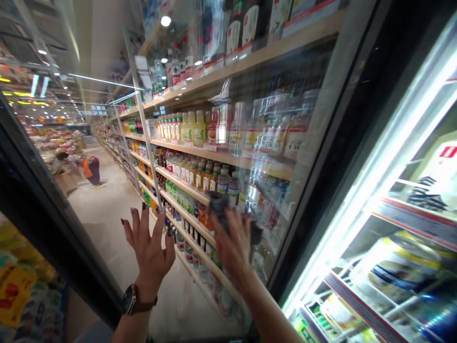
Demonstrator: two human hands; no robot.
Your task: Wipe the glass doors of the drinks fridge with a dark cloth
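Note:
My left hand (150,247), with a watch (130,300) on the wrist, is raised with fingers spread and holds nothing. Beside it, my right hand (233,243) is blurred by motion, its fingers stretched out toward a glass door with a dark frame (317,162). Whether either palm touches the pane I cannot tell. A dark blurred shape (218,205) shows just past the right fingertips; it may be a reflection. Through the glass appear shelves of bottled drinks (193,127).
On the right is a lit cooler with cans (400,262) and a white package (437,176) on its racks. An aisle floor (103,219) runs back at left, where a person in an orange vest (91,167) bends beside a cardboard box (67,181). Yellow packages (17,286) stand lower left.

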